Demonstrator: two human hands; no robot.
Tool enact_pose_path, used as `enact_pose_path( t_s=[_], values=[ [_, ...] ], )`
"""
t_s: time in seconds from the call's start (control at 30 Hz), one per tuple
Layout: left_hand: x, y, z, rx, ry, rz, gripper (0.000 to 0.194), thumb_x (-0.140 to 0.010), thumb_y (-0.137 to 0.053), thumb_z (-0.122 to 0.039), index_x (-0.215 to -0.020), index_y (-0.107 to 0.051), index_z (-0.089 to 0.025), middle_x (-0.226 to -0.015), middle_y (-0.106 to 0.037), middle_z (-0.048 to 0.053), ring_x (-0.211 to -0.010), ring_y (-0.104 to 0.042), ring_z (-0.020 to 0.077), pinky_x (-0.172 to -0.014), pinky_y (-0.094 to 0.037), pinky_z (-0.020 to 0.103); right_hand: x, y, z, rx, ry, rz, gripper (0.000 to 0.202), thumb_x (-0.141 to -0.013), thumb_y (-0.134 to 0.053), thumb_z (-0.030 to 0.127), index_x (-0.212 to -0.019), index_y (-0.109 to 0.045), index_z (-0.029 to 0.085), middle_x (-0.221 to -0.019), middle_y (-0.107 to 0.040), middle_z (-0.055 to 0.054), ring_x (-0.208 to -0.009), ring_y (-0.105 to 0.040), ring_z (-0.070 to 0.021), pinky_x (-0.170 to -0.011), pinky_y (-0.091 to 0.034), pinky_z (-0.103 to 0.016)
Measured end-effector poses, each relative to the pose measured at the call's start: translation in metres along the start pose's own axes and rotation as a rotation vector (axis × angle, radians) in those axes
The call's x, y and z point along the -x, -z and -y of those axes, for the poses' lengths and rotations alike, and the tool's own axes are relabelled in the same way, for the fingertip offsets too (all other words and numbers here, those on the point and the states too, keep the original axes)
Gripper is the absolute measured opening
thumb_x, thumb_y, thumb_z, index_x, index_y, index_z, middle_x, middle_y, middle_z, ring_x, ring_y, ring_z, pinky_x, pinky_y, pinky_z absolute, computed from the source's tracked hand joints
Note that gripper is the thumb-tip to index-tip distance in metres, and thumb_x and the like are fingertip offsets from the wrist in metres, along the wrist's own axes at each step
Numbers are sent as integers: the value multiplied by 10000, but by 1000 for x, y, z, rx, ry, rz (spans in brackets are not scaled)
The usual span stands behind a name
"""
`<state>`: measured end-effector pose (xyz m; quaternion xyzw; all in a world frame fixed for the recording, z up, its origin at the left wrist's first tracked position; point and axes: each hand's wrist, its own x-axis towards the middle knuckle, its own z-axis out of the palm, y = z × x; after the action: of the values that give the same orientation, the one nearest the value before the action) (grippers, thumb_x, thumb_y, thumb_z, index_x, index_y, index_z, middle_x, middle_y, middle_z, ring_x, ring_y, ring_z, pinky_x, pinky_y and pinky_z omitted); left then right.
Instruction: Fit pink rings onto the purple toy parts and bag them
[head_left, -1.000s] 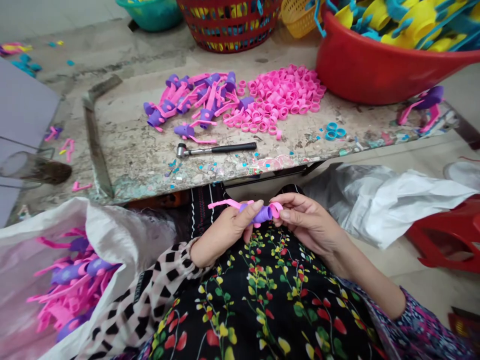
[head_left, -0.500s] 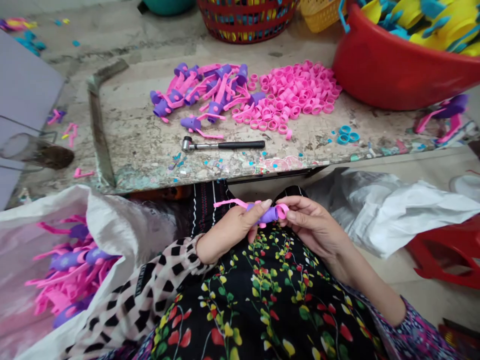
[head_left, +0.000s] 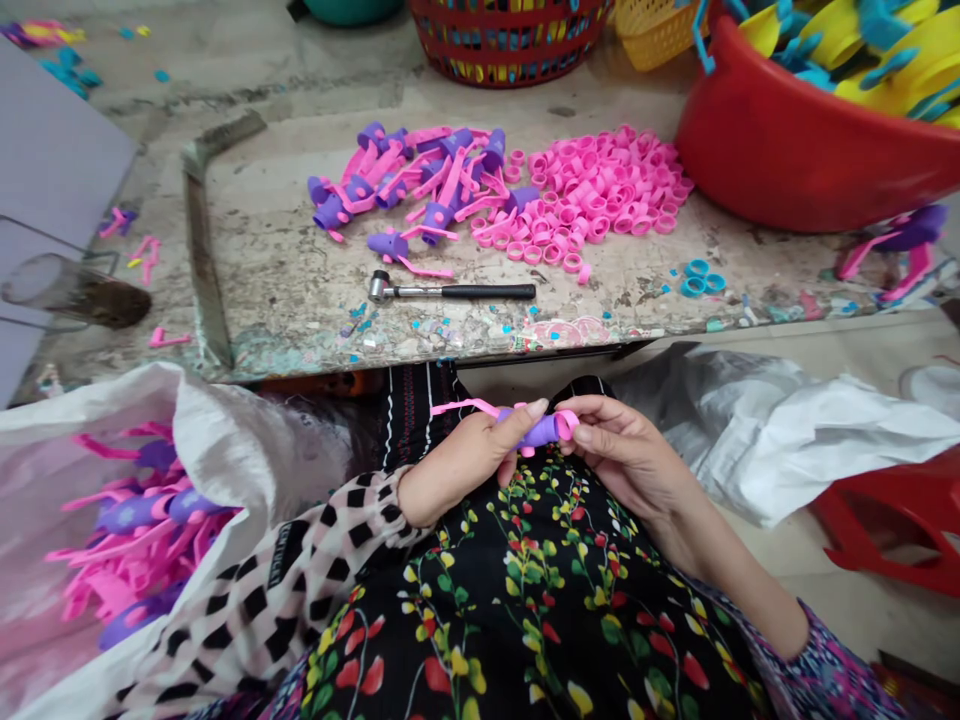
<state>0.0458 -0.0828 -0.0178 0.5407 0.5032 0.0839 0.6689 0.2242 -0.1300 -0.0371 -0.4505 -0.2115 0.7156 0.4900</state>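
Note:
Over the lap, my left hand [head_left: 469, 458] is closed around a purple part [head_left: 541, 432] with pink arms, one arm sticking out to the left. My right hand [head_left: 626, 450] pinches a pink ring [head_left: 567, 425] at the right end of the purple part. Whether the ring is seated on that end is hard to tell. Beyond the hands, on the worn bench [head_left: 285, 290], lie a heap of purple and pink parts [head_left: 439, 215], a pile of pink rings [head_left: 607, 185] and a black-handled hammer [head_left: 487, 291].
A red tub [head_left: 795, 130] of yellow and blue parts stands at the back right, beside a red basket [head_left: 510, 45]. Three blue rings [head_left: 694, 285] lie near the bench edge. A white sack [head_left: 142, 385] with purple and pink parts is at the left.
The view has shifted slightly, so the bench items appear a little farther right. Both hands keep their hold on the purple part and the ring.

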Motion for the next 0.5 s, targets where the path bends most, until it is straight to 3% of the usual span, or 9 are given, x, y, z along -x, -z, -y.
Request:
enact_pose_path(
  t_s=[0.5],
  values=[
    [-3,-1,4,-15,-42,-52,668,-840,-390,-690,-392,-456,-198,-347,-433,-26,-432,-454,117,-637,-393,283,-3,-1,-1,24,1,-22,259,-623,-841,248,-860,-741,210,-668,-667,20,-606,-598,-95,-625,-496,-224]
  ],
)
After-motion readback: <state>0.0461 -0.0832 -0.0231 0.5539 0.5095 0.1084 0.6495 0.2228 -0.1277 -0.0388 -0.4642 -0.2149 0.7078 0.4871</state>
